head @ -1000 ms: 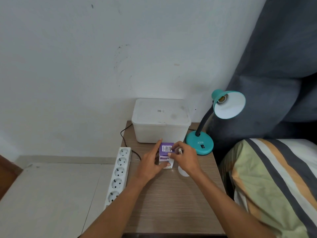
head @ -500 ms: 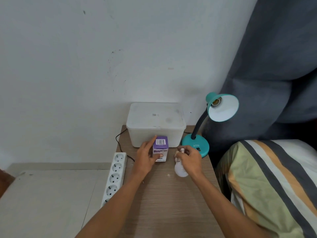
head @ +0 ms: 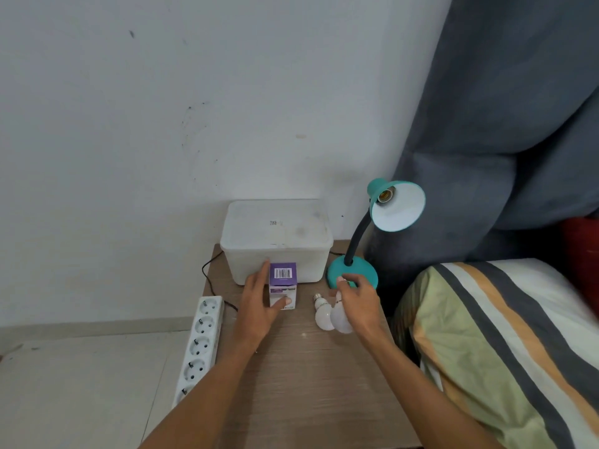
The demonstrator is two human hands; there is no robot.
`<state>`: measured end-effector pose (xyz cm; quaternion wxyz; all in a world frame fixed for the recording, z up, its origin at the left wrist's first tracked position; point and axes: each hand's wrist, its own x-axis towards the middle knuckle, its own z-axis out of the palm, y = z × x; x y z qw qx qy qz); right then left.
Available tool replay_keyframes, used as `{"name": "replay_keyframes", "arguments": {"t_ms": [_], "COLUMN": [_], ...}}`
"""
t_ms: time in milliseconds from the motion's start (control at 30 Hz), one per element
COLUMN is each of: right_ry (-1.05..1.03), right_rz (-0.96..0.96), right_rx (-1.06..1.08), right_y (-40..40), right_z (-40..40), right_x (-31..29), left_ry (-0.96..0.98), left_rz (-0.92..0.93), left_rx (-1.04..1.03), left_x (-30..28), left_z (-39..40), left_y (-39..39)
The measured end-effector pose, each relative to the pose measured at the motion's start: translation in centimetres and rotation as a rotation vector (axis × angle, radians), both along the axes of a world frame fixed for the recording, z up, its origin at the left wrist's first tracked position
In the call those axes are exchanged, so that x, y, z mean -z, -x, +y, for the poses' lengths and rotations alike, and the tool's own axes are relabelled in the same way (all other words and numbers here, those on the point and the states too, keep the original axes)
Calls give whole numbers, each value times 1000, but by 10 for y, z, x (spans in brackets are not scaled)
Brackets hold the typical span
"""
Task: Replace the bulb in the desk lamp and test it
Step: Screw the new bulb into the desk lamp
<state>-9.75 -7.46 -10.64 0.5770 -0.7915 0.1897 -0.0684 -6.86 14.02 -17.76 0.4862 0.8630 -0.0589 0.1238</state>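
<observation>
A teal desk lamp (head: 353, 273) stands at the back right of the wooden bedside table (head: 311, 384); its shade (head: 398, 205) faces me and the socket inside is bare. My right hand (head: 358, 303) is shut on a white bulb (head: 340, 319), held just above the table in front of the lamp base. A second white bulb (head: 321, 314) lies on the table beside it. My left hand (head: 259, 306) rests against a purple and white bulb box (head: 282, 285) that stands upright, thumb on its front face, fingers along its left side.
A white plastic storage box (head: 277, 241) sits against the wall behind the bulb box. A white power strip (head: 199, 345) lies along the table's left edge with a black cable. A striped pillow (head: 505, 351) and dark curtain are on the right.
My right hand has drawn back from the bulb box with a bulb in it, and a second bulb now shows on the table. The left hand stayed on the box.
</observation>
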Motion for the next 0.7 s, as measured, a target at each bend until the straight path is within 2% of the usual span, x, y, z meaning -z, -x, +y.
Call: {"name": "replay_keyframes", "arguments": {"t_ms": [67, 200, 400, 500, 600, 700], "right_ry": [-26, -84, -178, -187, -144, 18], "right_rz": [19, -86, -286, -315, -304, -247], "right_rx": [92, 120, 142, 160, 127, 23], "right_y": [2, 6, 7, 4, -3, -13], "right_z": [-7, -24, -53, -69, -86, -99], "right_x": [-6, -32, -81, -103, -125, -141], "left_ry": [-67, -197, -295, -314, -347, -364], "left_rz": [-87, -271, -510, -540, -490, -404], "left_rx": [-44, -121, 49, 175, 275, 336], "left_x": [-11, -34, -82, -108, -133, -156], "left_z": [-1, -4, -35, -65, -97, -129], "left_y": [8, 12, 3, -9, -24, -40]}}
